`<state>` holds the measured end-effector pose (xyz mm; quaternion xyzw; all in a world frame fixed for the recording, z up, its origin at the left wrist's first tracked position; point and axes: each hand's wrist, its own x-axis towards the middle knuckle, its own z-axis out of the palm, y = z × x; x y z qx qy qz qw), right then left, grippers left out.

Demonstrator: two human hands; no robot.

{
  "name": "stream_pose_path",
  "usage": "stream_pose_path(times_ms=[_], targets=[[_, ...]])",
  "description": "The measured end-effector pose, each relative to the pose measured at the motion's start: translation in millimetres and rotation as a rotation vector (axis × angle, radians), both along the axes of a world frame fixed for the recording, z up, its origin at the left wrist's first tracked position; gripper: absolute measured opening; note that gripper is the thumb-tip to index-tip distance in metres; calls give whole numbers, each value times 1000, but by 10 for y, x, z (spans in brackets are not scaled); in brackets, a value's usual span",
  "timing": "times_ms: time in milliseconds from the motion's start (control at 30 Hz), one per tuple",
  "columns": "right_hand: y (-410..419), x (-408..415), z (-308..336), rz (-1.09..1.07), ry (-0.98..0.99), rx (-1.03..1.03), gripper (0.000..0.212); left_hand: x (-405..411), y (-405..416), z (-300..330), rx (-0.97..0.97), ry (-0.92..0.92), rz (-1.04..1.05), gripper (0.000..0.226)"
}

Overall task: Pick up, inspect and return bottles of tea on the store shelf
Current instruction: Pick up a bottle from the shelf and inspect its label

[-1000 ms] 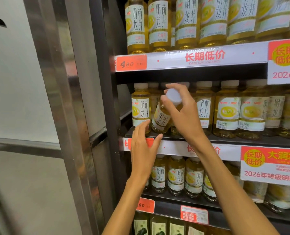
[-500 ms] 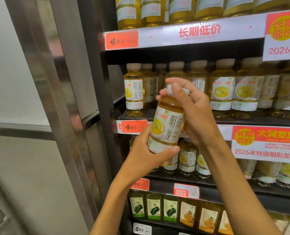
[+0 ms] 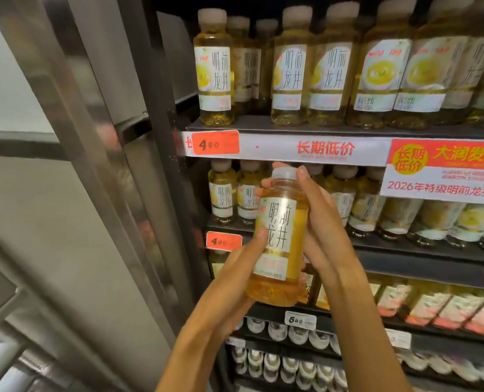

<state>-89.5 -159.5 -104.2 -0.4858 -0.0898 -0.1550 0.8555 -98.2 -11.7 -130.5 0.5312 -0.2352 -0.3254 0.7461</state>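
A bottle of yellow tea (image 3: 280, 239) with a white cap and a white label is held upright in front of the shelves, clear of them. My left hand (image 3: 240, 267) grips its lower half from the left, thumb across the label. My right hand (image 3: 322, 224) holds the right side, with fingers curled round the neck just under the cap. The label faces me. Rows of the same tea bottles (image 3: 288, 72) stand on the shelf above, and more (image 3: 223, 193) stand on the shelf behind the held bottle.
A white shelf strip (image 3: 320, 149) with orange price tags (image 3: 215, 142) runs above my hands. A large red and white promo sign (image 3: 444, 171) hangs at the right. Other drinks (image 3: 433, 304) fill the lower shelves. A steel pillar (image 3: 99, 165) stands at the left.
The bottle has come off the shelf and down toward me. My left hand has closed round its lower half. The camera has tilted down, so the shelves sit higher in view.
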Motion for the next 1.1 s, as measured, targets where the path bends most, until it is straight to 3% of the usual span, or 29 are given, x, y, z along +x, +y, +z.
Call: stream_pose_path(times_ms=[100,167,233,333,400,533,700,800,967,1100], targets=[[30,-48,-167,49,92,61,45,-104,-4,-116,-49,119,-15,65],[39,-81,-240,92,134,98,53,-157,5,-206,-15,144,-15,56],[-10,-122,-311,69,140,79,50,-175,27,-283,89,99,18,51],[-119,-200,-360,-24,119,8,29,-177,48,-340,259,-68,76,61],[-128,-244,-337,-72,133,-27,28,-203,10,-345,307,-150,86,63],[-87,-276,-274,-106,140,-119,29,-255,-47,-361,267,-116,122,66],[-61,-300,-225,2,129,63,37,-239,37,-338,-64,242,-95,60],[-46,-311,-191,8,68,75,35,-228,54,-374,-53,192,-116,64],[-60,-390,-118,-97,44,-107,29,-200,64,-420,150,-42,98,54],[-14,-359,-97,-121,118,-178,37,-206,37,-421,61,106,69,62]])
